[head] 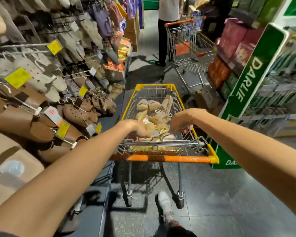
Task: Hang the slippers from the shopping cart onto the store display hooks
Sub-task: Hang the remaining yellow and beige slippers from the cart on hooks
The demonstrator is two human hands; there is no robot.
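While a heap of pale slippers point(154, 117) lies in the shopping cart point(214, 154), both hands reach down into its basket. Most pairs sit toward the near end of the basket, just beyond the orange handle bar point(161, 158); a few more lie toward the far end, below the yellow front rim. Several pairs appear to carry small white hangers, though blur makes this uncertain. The left hand point(138, 130) is curled down onto the slippers at the near left corner of the basket and seems to be gripping one, but its fingertips are hidden among the slippers, so the hold cannot be confirmed. The right hand point(182, 121) hangs over the near right side with fingers bent downward, close to the wire wall; whether it holds anything cannot be told.

To the left of the cart stands the display rack point(41, 79), its hooks point(24, 46) already crowded with grey, beige and brown slippers and yellow price tags point(18, 79). None of the cart's slippers is lifted clear of the basket. Judged from this, the task is at an early stage: one pair is being chosen, and the whole heap remains to be hung. Beyond, another person point(166, 31) stands by a second cart point(188, 48), and a green shelf end point(249, 79) rises at right.
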